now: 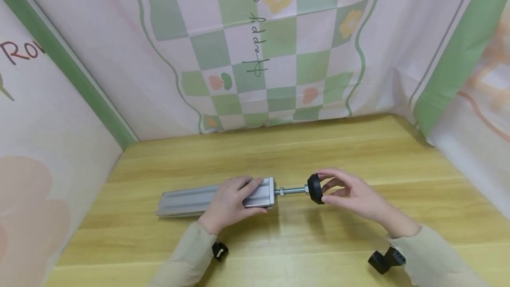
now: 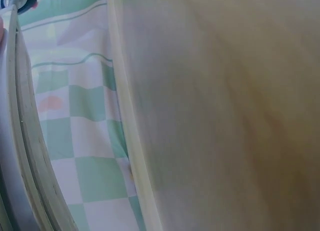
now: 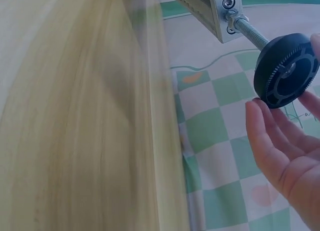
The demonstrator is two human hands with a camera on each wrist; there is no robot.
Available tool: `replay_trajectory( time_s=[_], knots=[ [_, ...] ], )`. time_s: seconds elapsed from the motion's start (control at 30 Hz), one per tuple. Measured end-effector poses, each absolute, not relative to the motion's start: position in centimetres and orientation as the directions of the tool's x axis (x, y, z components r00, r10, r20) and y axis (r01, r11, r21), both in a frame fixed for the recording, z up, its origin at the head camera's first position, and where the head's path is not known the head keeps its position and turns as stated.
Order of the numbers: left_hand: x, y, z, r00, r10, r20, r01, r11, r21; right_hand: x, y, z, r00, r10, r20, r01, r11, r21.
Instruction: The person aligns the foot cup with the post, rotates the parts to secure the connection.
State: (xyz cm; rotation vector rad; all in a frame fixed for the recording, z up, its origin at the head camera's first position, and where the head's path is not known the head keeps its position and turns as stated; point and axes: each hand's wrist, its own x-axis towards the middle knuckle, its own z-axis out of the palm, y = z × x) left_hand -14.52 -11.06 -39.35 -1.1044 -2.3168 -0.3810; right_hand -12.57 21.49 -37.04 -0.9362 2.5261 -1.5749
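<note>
A silver aluminium profile [image 1: 187, 200] lies lengthwise on the table, a metal plate [image 1: 272, 191] capping its right end. My left hand [image 1: 233, 200] grips it near that end, fingers over the top and thumb along the near side. From the plate a threaded rod [image 1: 295, 190] with nuts sticks out to the right. On the rod's tip sits a round black levelling foot [image 1: 314, 188], its ribbed hollow underside [image 3: 280, 71] facing outward. Fingertips and thumb of my right hand [image 1: 358, 194] pinch the foot by its rim. The left wrist view shows mainly the profile's side [image 2: 30, 156].
The wood-grain table [image 1: 303, 251] extends around the profile. Behind it hangs a curtain [image 1: 279, 70] with green and white checks, and printed cloth [image 1: 44, 154] borders the left side. Black wrist mounts [image 1: 386, 260] stick out below both sleeves.
</note>
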Motion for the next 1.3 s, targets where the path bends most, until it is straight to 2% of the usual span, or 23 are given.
replay_trajectory(
  time_s=[0.3,0.47,0.6,0.77,0.87,0.97,1.13,1.3],
  knots=[
    [-14.4,-11.1,-39.4,-0.515,0.63,0.581,0.776,0.631,0.003,-12.5,20.8,-37.0,-0.844,-0.482,0.235,-0.396,0.267,-0.878],
    [-14.5,-11.2,-39.5,-0.507,0.632,0.587,0.777,0.629,-0.005,-12.5,20.5,-36.7,-0.884,-0.451,0.121,-0.279,0.301,-0.912],
    [-14.5,-11.2,-39.5,-0.505,0.634,0.586,0.779,0.627,-0.008,-12.7,20.4,-36.5,-0.889,-0.457,0.031,-0.2,0.327,-0.924],
    [-14.6,-11.3,-39.5,-0.505,0.626,0.594,0.78,0.626,0.003,-13.1,20.2,-36.4,-0.9,-0.435,-0.017,-0.147,0.342,-0.928],
    [-14.6,-11.3,-39.6,-0.5,0.623,0.602,0.78,0.626,0.001,-13.0,20.2,-36.4,-0.907,-0.419,0.024,-0.18,0.336,-0.925],
    [-14.6,-11.3,-39.6,-0.494,0.626,0.604,0.781,0.625,-0.008,-12.9,20.2,-36.5,-0.902,-0.412,0.127,-0.273,0.318,-0.908],
    [-14.7,-11.4,-39.7,-0.489,0.633,0.6,0.782,0.622,-0.019,-12.8,20.4,-36.8,-0.831,-0.449,0.328,-0.494,0.327,-0.806],
    [-14.6,-11.5,-39.6,-0.495,0.636,0.592,0.78,0.626,-0.02,-12.8,20.6,-37.3,-0.782,-0.503,0.368,-0.57,0.34,-0.748]
  ],
)
